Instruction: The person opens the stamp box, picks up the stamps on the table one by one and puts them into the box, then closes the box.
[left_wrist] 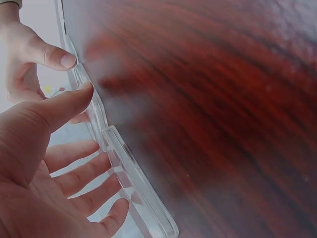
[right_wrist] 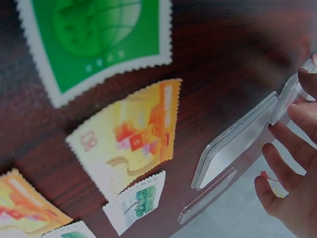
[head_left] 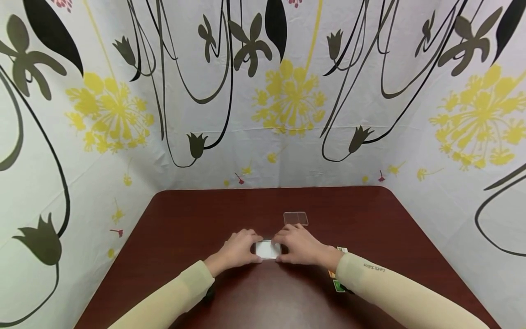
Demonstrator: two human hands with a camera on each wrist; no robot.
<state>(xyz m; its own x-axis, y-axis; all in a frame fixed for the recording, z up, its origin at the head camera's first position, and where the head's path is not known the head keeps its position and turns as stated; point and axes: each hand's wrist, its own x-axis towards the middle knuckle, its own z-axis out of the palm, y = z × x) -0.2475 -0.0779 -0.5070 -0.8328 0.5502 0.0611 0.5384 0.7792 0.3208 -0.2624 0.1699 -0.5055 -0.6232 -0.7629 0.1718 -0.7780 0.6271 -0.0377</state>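
Between my two hands, a small clear plastic case point(head_left: 268, 250) with a white inside lies low over the tabletop. My left hand point(head_left: 240, 248) holds its left end, thumb at the near edge and index finger at the far edge. My right hand point(head_left: 301, 245) grips the other end in the same way. In the left wrist view, another clear case point(left_wrist: 141, 186) lies by the left hand's lower fingers. The right wrist view shows a white-filled case point(right_wrist: 235, 141) beside the right hand's fingers, with a flat clear piece point(right_wrist: 208, 196) beyond it.
Several stamps lie by the right forearm, partly hidden in the head view: a green stamp point(right_wrist: 104, 44), an orange stamp point(right_wrist: 136, 139) and a small white-and-green stamp point(right_wrist: 138, 203). A dark red wooden table point(head_left: 197, 210) meets a patterned cloth point(head_left: 283, 160) at its far edge.
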